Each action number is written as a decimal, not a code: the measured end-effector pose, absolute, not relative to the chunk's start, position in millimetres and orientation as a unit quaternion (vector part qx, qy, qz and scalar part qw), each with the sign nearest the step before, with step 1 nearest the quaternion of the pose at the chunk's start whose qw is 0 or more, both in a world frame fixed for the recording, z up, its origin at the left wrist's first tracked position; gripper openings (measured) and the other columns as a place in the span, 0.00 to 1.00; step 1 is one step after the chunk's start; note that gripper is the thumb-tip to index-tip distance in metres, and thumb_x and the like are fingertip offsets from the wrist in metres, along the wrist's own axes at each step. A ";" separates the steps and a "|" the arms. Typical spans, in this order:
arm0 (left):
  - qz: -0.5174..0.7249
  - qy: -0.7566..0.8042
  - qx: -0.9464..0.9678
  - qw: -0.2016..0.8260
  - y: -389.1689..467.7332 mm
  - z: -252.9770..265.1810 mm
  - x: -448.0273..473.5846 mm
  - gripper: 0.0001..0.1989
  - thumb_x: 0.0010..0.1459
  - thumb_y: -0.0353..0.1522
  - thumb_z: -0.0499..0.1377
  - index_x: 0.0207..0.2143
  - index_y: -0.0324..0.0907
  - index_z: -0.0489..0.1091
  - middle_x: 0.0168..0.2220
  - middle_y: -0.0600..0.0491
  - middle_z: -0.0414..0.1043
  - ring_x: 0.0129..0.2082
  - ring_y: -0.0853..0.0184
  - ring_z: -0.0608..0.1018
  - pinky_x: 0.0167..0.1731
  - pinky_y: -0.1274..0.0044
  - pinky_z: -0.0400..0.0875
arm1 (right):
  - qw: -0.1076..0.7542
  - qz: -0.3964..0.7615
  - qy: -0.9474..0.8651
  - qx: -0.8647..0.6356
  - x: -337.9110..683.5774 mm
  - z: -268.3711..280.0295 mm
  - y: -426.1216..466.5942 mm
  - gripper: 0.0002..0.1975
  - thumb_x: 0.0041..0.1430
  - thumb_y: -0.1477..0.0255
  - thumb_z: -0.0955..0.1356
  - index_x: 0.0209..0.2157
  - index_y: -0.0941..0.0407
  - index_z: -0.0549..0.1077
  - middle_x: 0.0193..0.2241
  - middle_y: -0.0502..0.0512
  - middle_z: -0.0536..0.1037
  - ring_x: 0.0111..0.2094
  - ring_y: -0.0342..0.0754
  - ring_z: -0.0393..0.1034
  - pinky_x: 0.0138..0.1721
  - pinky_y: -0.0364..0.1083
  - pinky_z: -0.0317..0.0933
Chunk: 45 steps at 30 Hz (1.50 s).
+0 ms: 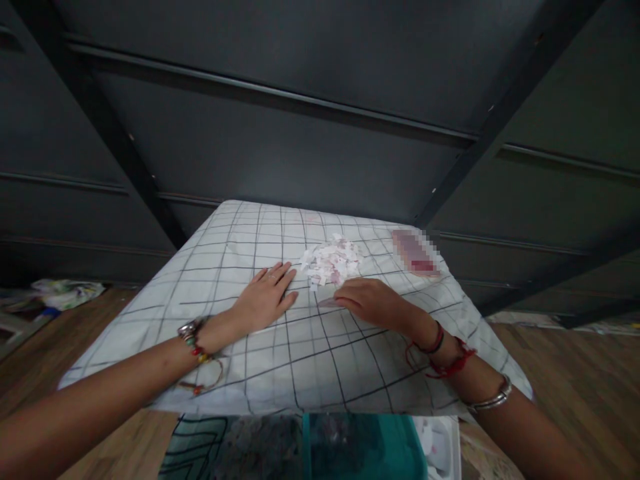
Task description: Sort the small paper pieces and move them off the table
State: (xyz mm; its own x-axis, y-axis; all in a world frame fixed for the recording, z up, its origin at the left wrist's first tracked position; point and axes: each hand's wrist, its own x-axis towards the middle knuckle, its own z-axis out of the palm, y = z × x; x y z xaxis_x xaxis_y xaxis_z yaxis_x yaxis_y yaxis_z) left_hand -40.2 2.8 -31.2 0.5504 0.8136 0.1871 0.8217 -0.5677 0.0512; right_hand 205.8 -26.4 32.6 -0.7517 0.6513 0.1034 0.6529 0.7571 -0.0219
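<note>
Sitting nearest, below the tabletop's near edge, a teal container [415, 447] is showing a dark, blurred inside. To its left a dark-striped green cloth [193, 443] is lying, and to its right a white tray [455, 447] is holding pale bits too blurred to name. Above them the tabletop [320, 373] is wearing a white cover crossed by dark grid lines. Both forearms are reaching in over the near part; beaded bracelets [200, 353] are circling the left wrist, while red strings [453, 365] and a silver bangle [493, 398] are circling the right arm.

The left hand [263, 298] is lying palm down on the cover, left of the middle, its fingers spreading loosely and grasping nothing. The right hand [377, 303] is bending inward from the right, its fingers closing together on a thin pale piece [327, 303] whose left end is poking out past them; the rest is hiding under the hand. Just beyond, the pile of paper scraps [333, 260] is lying loosely heaped in the middle of the cover, touching it, between and slightly farther than the hands. Well to the right, near the far corner, a pixelated pinkish item [413, 252] is resting. Dark panels [300, 147] are standing behind the far edge.
</note>
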 end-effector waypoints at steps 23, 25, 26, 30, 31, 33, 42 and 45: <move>-0.104 -0.447 -0.887 0.041 1.7 -29.9 -41.8 0.25 0.62 0.40 0.42 0.57 0.36 0.55 0.60 0.43 0.52 0.59 0.57 0.56 0.55 0.64 0.51 | 0.085 0.036 -0.856 -0.508 200.9 36.3 -69.8 0.13 0.62 0.71 0.58 0.29 0.59 0.70 0.26 0.53 0.72 0.30 0.42 0.65 0.32 0.41 0.54; -0.106 -0.444 -0.889 0.044 1.1 -29.2 -42.0 0.25 0.62 0.40 0.42 0.57 0.35 0.55 0.59 0.43 0.53 0.59 0.56 0.56 0.55 0.64 0.52 | 0.087 0.040 -0.871 -0.482 186.3 36.3 -74.3 0.13 0.62 0.72 0.57 0.31 0.59 0.70 0.28 0.54 0.72 0.30 0.42 0.65 0.32 0.41 0.54; -0.106 -0.442 -0.889 0.043 0.7 -28.7 -42.1 0.25 0.62 0.40 0.42 0.56 0.35 0.55 0.59 0.42 0.53 0.59 0.56 0.56 0.55 0.64 0.52 | 0.090 0.037 -0.878 -0.469 180.1 36.3 -75.4 0.13 0.62 0.72 0.57 0.31 0.59 0.70 0.28 0.54 0.73 0.31 0.43 0.65 0.32 0.41 0.54; -0.112 -0.440 -0.890 0.040 -0.2 -27.3 -42.6 0.24 0.62 0.40 0.42 0.56 0.37 0.56 0.59 0.43 0.53 0.58 0.57 0.57 0.54 0.64 0.53 | 0.113 0.015 -0.882 -0.457 175.3 38.0 -69.1 0.12 0.61 0.73 0.58 0.31 0.59 0.71 0.28 0.54 0.73 0.30 0.43 0.65 0.32 0.42 0.54; -0.115 -0.440 -0.890 0.040 -0.1 -27.1 -42.7 0.24 0.62 0.39 0.43 0.56 0.37 0.56 0.59 0.44 0.54 0.58 0.57 0.57 0.54 0.64 0.53 | 0.124 0.007 -0.877 -0.465 179.7 38.8 -65.0 0.12 0.61 0.73 0.58 0.31 0.59 0.71 0.28 0.54 0.73 0.30 0.43 0.65 0.32 0.42 0.54; -0.119 -0.440 -0.889 0.038 0.4 -27.1 -42.8 0.23 0.62 0.39 0.43 0.56 0.37 0.57 0.59 0.44 0.54 0.58 0.56 0.57 0.54 0.64 0.53 | 0.146 -0.010 -0.869 -0.473 192.9 40.5 -54.8 0.12 0.60 0.73 0.59 0.31 0.58 0.71 0.27 0.54 0.73 0.30 0.43 0.65 0.32 0.42 0.55; -0.126 -0.433 -0.891 0.048 1.7 -30.0 -44.0 0.24 0.62 0.40 0.42 0.56 0.36 0.57 0.59 0.43 0.54 0.59 0.57 0.57 0.55 0.65 0.53 | 0.114 -0.094 -0.885 -0.441 231.9 34.6 -16.7 0.14 0.62 0.72 0.57 0.31 0.58 0.71 0.28 0.55 0.73 0.33 0.44 0.65 0.35 0.42 0.57; -0.125 -0.437 -0.890 0.049 2.2 -31.2 -44.2 0.24 0.62 0.40 0.43 0.56 0.37 0.57 0.59 0.44 0.54 0.59 0.57 0.57 0.55 0.65 0.53 | 0.082 -0.085 -0.900 -0.420 236.9 34.0 -18.1 0.13 0.62 0.73 0.57 0.30 0.57 0.71 0.28 0.54 0.72 0.33 0.44 0.65 0.34 0.42 0.57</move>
